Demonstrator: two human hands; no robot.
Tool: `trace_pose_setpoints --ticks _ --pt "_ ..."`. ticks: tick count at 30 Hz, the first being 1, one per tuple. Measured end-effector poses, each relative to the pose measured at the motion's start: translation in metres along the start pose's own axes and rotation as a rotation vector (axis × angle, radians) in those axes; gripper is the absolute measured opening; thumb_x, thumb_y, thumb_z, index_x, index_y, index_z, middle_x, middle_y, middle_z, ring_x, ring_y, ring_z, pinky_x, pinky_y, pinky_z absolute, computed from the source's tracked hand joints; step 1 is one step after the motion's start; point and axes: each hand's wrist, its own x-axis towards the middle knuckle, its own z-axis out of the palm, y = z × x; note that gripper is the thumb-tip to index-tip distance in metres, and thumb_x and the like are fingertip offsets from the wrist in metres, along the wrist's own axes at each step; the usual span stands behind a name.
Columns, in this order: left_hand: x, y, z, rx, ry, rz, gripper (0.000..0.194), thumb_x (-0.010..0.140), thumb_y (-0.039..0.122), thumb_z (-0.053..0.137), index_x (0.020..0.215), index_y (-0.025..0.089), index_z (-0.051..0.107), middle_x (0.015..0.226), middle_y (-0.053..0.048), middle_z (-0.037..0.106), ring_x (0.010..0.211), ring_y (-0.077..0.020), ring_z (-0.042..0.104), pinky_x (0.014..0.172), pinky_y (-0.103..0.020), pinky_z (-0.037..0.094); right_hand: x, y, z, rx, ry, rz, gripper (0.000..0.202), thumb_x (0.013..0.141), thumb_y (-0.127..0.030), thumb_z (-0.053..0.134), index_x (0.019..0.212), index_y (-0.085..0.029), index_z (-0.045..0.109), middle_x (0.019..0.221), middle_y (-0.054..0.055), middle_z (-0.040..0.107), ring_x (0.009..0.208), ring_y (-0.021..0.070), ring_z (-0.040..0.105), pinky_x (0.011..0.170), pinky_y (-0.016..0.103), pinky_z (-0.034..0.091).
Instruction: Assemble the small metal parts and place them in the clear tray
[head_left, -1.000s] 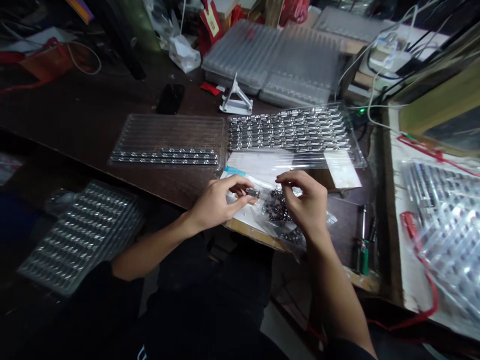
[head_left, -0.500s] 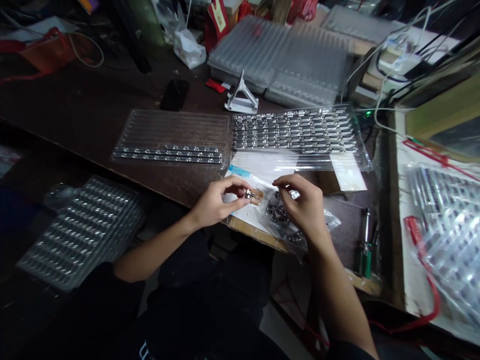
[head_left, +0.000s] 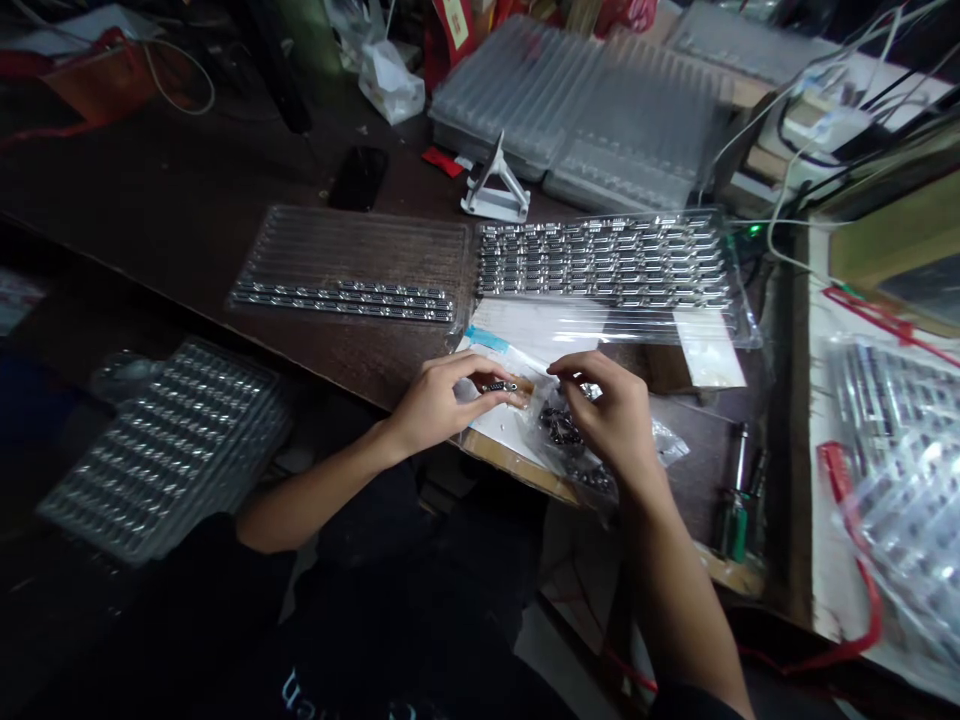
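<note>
My left hand (head_left: 439, 405) pinches a small metal connector (head_left: 497, 387) between thumb and fingertips; its dark face has a row of holes. My right hand (head_left: 611, 405) hovers a short way to the right, thumb and forefinger closed together. Whatever is between those fingertips, if anything, is too small to make out. Under the right hand lies a clear plastic bag (head_left: 559, 428) of small dark metal parts, partly hidden by it. White paper (head_left: 506, 432) and a brownish patch lie beneath the connector.
Behind the hands, a clear tray (head_left: 330, 245) holds a few rows of connectors, and a fuller tray (head_left: 600, 262) adjoins it. Screwdrivers (head_left: 737, 530) lie at right. Stacked trays (head_left: 161, 450) stand low at left. A phone (head_left: 358, 178) and white stand (head_left: 496, 190) are farther back.
The connector in my left hand has turned so that its long dark face shows. My right hand keeps nearly the same pose. The whole view has shifted slightly.
</note>
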Motion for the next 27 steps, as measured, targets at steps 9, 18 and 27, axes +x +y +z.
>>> trace_pose_setpoints --ticks 9,18,27 --pt "-0.003 0.004 -0.004 0.039 -0.04 0.019 0.014 0.083 0.014 0.064 0.094 0.017 0.071 0.078 0.0 0.057 0.07 -0.0102 0.053 0.069 -0.021 0.046 0.0 0.002 0.001 -0.059 -0.079 -0.004 0.024 0.08 -0.008 0.051 0.088 -0.02 0.07 0.087 0.005 0.072 0.08 0.0192 0.067 0.074 0.032 0.05" --pt "-0.008 -0.01 -0.004 -0.145 -0.152 -0.263 0.032 0.072 0.041 0.08 0.082 0.016 0.063 0.058 0.006 0.051 0.052 -0.0081 0.045 0.052 -0.02 0.035 0.005 0.0 0.004 -0.045 -0.156 -0.029 0.024 0.08 -0.009 0.054 0.089 -0.021 0.073 0.096 0.005 0.075 0.089 0.0198 0.069 0.081 0.033 0.052" --pt "-0.006 -0.021 -0.005 -0.236 -0.055 -0.275 0.042 0.06 0.053 0.086 0.071 0.016 0.07 0.062 0.0 0.063 0.054 -0.0116 0.052 0.052 -0.023 0.038 -0.102 -0.024 -0.083 -0.447 0.475 0.382 0.017 0.089 -0.024 0.056 0.094 -0.021 0.072 0.093 0.006 0.074 0.088 0.0215 0.069 0.082 0.036 0.053"
